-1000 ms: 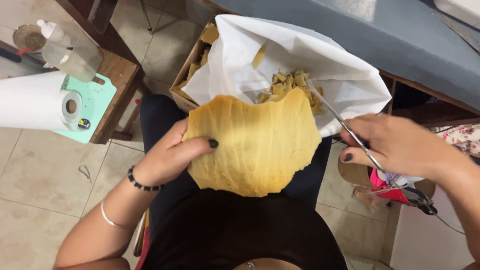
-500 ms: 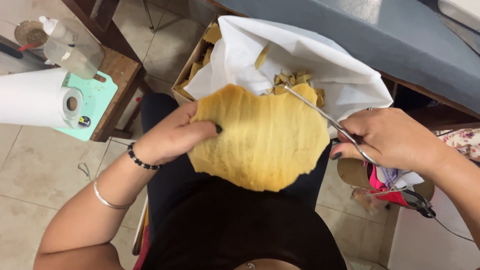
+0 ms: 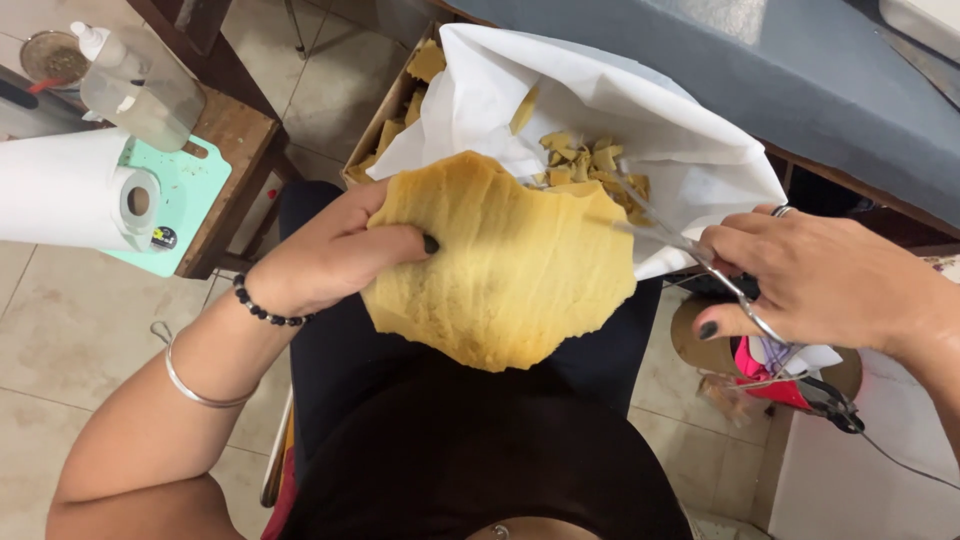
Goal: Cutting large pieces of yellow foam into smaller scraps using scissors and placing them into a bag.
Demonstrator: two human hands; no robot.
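Tiled floor (image 3: 60,330) — grey tabletop (image 3: 800,90) above

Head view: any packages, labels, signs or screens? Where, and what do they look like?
Pump bottle: top left on the wooden side table, clear, white pump.
Small round sticker: on the mint-green board, dark, beside the paper towel roll.
Cardboard box: top centre, brown, lined with white paper.
No signs or screens.

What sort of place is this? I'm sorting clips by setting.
Probably a small home or workshop food-prep corner: tiled floor, a wooden side table with a paper towel roll, and a paper-lined box of cut yellow pieces.
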